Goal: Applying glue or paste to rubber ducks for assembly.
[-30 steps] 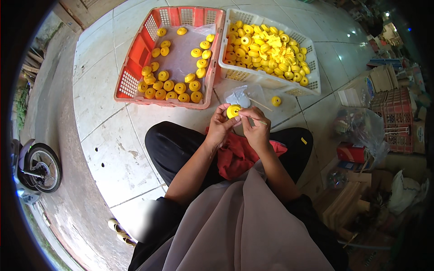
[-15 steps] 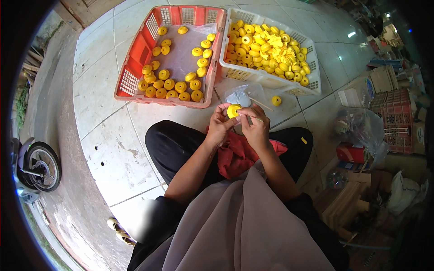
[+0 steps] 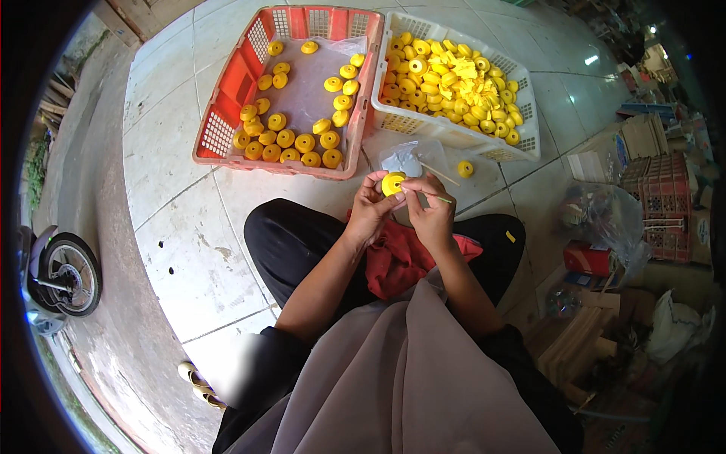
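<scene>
Tiled floor [image 3: 189,250]; yellow disc [image 3: 392,183] between fingers [image 3: 378,198] (both hands).

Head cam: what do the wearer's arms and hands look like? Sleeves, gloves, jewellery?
Both forearms are bare, no sleeves reaching them. The left hand and right hand wear no gloves; no rings, watch or bracelets can be made out. A loose grey-brown garment covers the upper arms and torso.

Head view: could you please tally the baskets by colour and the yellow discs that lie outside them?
Red basket: 1
White basket: 1
Held yellow disc, in the left hand: 1
Loose yellow disc, on the floor: 1
Total: 4
</scene>
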The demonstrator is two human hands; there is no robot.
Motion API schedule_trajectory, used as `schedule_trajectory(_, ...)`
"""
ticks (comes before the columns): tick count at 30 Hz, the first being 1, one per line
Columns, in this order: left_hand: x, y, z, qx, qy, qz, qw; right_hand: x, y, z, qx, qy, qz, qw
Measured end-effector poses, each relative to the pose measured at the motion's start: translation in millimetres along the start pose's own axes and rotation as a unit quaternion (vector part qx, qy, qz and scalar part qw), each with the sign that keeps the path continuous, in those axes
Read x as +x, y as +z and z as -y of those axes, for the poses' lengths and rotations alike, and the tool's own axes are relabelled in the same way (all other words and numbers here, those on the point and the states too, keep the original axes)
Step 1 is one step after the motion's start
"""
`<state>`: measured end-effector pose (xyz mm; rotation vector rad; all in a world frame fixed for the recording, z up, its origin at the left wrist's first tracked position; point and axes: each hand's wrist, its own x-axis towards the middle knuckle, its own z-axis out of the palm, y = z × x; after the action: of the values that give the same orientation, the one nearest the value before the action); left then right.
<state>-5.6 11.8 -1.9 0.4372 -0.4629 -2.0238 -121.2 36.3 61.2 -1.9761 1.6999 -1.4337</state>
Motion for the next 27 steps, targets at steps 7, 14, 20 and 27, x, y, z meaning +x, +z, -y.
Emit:
schedule_trajectory(7,0.1,-0.8,-0.3,0.008,0.003,0.003,1.0,3.8,-1.0,3.0,-0.01,-0.008,0.015,1.0)
schedule_trajectory(14,0.3,-0.1,-0.7,-0.027,-0.009,0.008,1.0,2.2,-3.5,1.6,0.072,0.037,-0.006,0.997)
schedule_trajectory(20,-1.5,-0.7,-2.5,-0.019,-0.018,0.002,1.0,-0.3,0.1,-0.1,0.023,0.016,-0.004,1.0)
schedule_trajectory(27,-1.1,0.4,-2.2,-0.001,-0.014,0.0,1.0,2.4,-0.7,3.4,-0.019,-0.008,0.009,1.0)
